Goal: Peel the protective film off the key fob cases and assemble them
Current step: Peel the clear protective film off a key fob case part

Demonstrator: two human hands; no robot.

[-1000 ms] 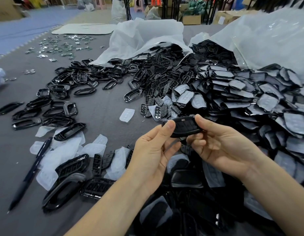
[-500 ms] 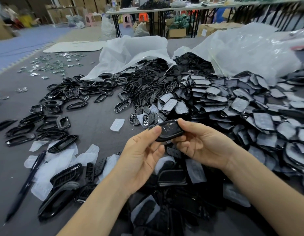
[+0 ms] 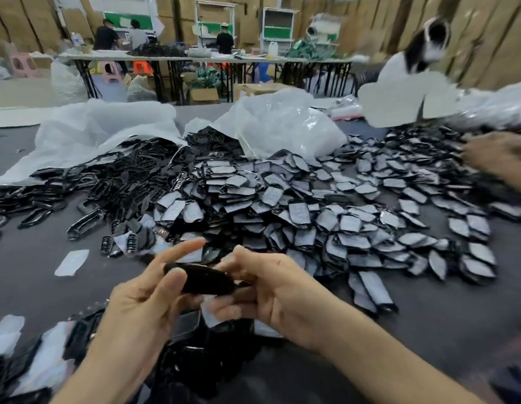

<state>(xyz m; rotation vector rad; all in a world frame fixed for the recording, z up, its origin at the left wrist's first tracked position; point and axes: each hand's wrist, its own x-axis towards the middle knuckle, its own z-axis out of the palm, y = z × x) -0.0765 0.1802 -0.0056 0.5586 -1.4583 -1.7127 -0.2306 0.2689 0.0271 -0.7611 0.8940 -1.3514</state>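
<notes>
At the near left, peeled film pieces (image 3: 8, 330) are lying on the grey mat (image 3: 34, 287), with one loose film sheet (image 3: 72, 262) lying apart a little farther in; black frames (image 3: 87, 220) are spilling from the mouth of a white plastic bag (image 3: 101, 132) behind them. The left hand (image 3: 136, 310) is holding the left end of a key fob case (image 3: 202, 279), thumb pressing on its near side and lower fingers curling underneath, while its index finger (image 3: 183, 249) is standing straight and clear above the case. The case is hanging over the mat at near centre, between both hands and touching nothing else. The right hand (image 3: 276, 290) is clamping the right end, fingers curling round it. Compared with a second ago, the case is now showing its narrow edge rather than its broad face, and the view is tilting up to take in the far tables (image 3: 195, 58); motion blur is hiding any seam or film, so whether the case is fully closed cannot be told. Judgement: the halves are probably being squeezed together or checked, meaning this unit is nearing completion. To the right, the pile of film-covered cases (image 3: 311, 217) is lying unpeeled, so most of the task is remaining. At the far right another person's hand (image 3: 495, 161), blurred, is reaching over that pile
</notes>
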